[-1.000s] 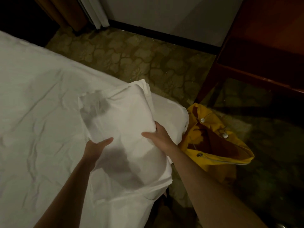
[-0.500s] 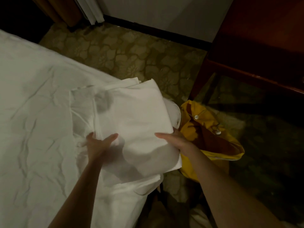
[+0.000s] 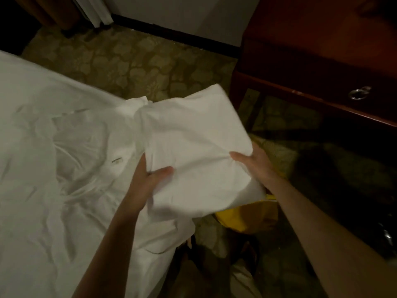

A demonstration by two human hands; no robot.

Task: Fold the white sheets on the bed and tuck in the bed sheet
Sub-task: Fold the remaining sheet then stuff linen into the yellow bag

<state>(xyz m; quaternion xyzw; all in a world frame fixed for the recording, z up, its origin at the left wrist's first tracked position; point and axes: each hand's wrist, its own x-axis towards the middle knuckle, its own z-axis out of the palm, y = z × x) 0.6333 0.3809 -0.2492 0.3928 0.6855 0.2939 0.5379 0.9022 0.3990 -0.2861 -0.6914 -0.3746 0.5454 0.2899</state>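
Note:
A folded white sheet point(image 3: 193, 138) hangs lifted over the bed's right corner, partly out over the floor. My left hand point(image 3: 148, 179) grips its near-left edge, thumb on top and fingers underneath. My right hand point(image 3: 255, 162) grips its near-right edge the same way. Below and to the left, the white bed sheet point(image 3: 53, 168) covers the mattress and is wrinkled. More loose white cloth point(image 3: 90, 134) lies bunched on the bed beside the folded sheet.
A yellow bag point(image 3: 247, 218) stands on the patterned carpet point(image 3: 133, 65) right under the folded sheet. A dark red wooden desk point(image 3: 322, 61) with a ring drawer pull point(image 3: 359, 93) fills the upper right. A wall with dark skirting runs along the back.
Both hands have lifted the folded sheet off the bed and carried it to the right, over the yellow bag. The left thumb now lies on top of the sheet.

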